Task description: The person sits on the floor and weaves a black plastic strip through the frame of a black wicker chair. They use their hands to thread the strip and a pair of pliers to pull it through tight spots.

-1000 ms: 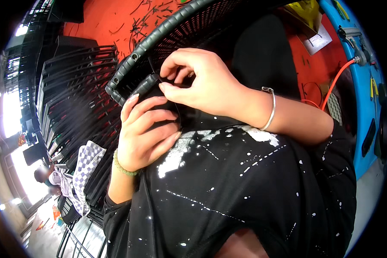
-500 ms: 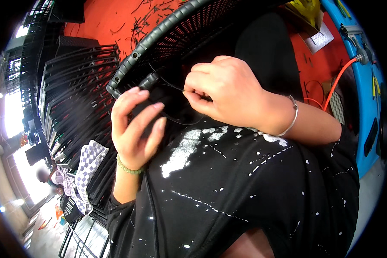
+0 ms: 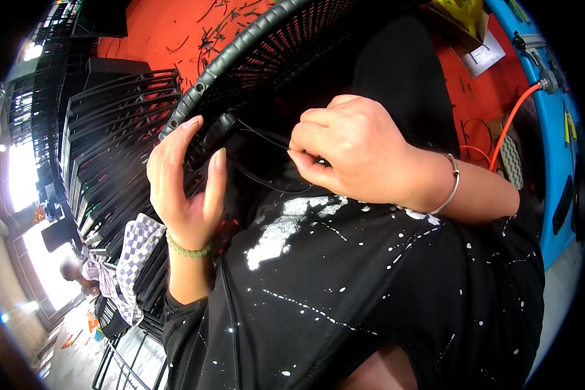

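A thin black cord [image 3: 261, 133] runs taut from a dark wrapped bar [image 3: 216, 132] to my right hand [image 3: 364, 153], whose thumb and fingers pinch it. More of the cord hangs in a loop below, over my dark clothing. My left hand [image 3: 182, 185] is open, thumb and fingers apart, its fingertips beside the wrapped bar; whether they touch it is unclear. The bar belongs to a black woven frame [image 3: 247, 55] with a curved, cord-wrapped rim and a mesh panel, which leans across my lap. Its lower part is lost in shadow.
Stacked black metal frames [image 3: 114, 143] fill the left side, with a checked cloth [image 3: 135, 244] over them. Black scraps [image 3: 218, 36] litter the red floor. On the right stand a blue table [image 3: 545, 149] and an orange hose [image 3: 506, 127]. A person [image 3: 91, 270] is at far left.
My left hand has shifted left and its fingers have spread wider, uncovering more of the wrapped bar. My right hand has moved slightly right and down, still pinching the cord.
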A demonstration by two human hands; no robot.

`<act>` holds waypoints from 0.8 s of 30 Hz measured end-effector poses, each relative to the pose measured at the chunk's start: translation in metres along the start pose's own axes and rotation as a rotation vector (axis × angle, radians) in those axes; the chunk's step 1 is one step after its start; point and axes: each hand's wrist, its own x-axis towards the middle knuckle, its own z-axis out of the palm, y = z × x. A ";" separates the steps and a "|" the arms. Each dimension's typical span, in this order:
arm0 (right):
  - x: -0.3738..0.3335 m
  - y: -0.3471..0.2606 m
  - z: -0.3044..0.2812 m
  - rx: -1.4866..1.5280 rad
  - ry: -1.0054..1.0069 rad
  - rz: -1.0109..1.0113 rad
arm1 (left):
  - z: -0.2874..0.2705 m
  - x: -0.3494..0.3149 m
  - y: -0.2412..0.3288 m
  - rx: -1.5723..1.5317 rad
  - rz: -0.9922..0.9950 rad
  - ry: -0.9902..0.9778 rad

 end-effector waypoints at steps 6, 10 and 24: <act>-0.002 -0.002 -0.001 -0.017 -0.005 -0.010 | 0.001 0.002 -0.001 0.035 0.026 0.009; -0.005 -0.002 -0.003 -0.014 -0.024 -0.007 | 0.002 0.003 -0.001 0.034 0.025 0.006; -0.008 0.001 -0.002 0.147 -0.028 0.114 | 0.004 0.005 0.000 0.045 0.033 -0.002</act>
